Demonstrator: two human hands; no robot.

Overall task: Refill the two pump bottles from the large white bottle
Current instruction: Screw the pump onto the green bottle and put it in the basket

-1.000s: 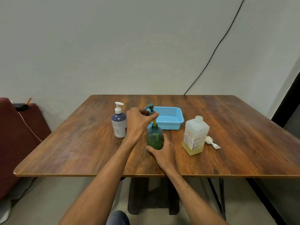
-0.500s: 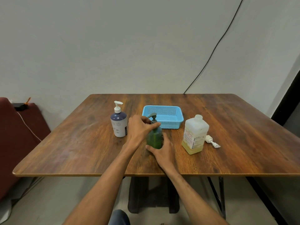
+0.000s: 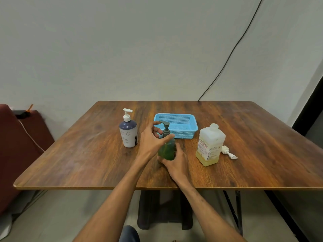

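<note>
Head view looks down on a brown wood-grain table (image 3: 83, 154) with rounded corners, its far edge against a plain pale wall (image 3: 139, 49). A black cable (image 3: 232, 51) runs down the wall from the upper right to the table's far edge.

Near the middle of the table stands the green pump bottle (image 3: 167, 151), upright, with its grey pump head (image 3: 165, 123) on top. The left hand (image 3: 150, 143) has thumb and fingers curled round the neck just under the pump. The right hand (image 3: 176, 164) wraps round the bottle's lower body from the near right side and grips it.

To the left, apart from the hands, stands the dark blue and white pump bottle (image 3: 128, 135), upright, with a white pump. To the right stands the large white bottle (image 3: 210, 145), upright, yellowish liquid showing in its lower part and a printed label facing near. A loose white pump (image 3: 228, 152) lies on the table just beside it on the right. A light blue basket (image 3: 183, 135) sits just beyond the green bottle.

Left of the table is a dark red seat (image 3: 15, 145) with a small black object (image 3: 21, 114) on its top edge and a white cord trailing down. At the far right a dark vertical strip (image 3: 312, 105) borders the wall. Under the table show a dark base (image 3: 164, 208), thin black legs (image 3: 237, 206) and a pale floor (image 3: 52, 215).
</note>
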